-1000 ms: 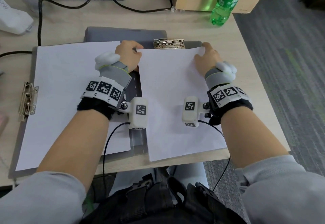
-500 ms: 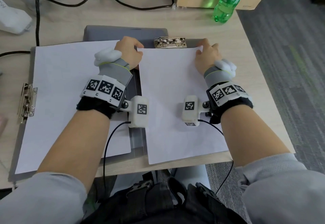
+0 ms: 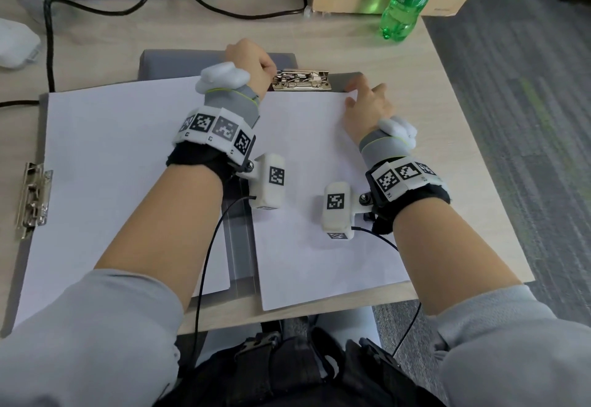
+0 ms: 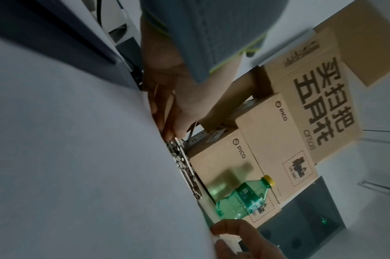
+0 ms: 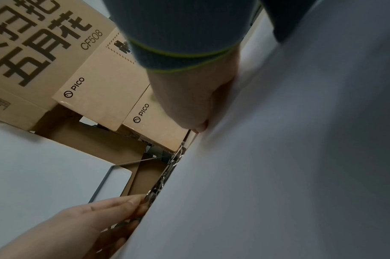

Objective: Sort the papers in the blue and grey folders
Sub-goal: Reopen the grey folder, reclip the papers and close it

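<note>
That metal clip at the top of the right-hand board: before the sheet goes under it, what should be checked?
1. Left hand at the metal clip, fingers on its left end: ok.
2. Clip lifted enough for paper: cannot tell.
3. Right hand holding the right sheet by its top right corner: ok.
4. Sheet's top edge under the clip: not ok, it lies just below it.
5. Sheet square on the board: not ok, its bottom edge overhangs the desk.

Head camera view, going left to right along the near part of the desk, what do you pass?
Side metal clip → left paper sheet → grey folder spine → right paper sheet → bare desk edge → carpet floor.
</note>
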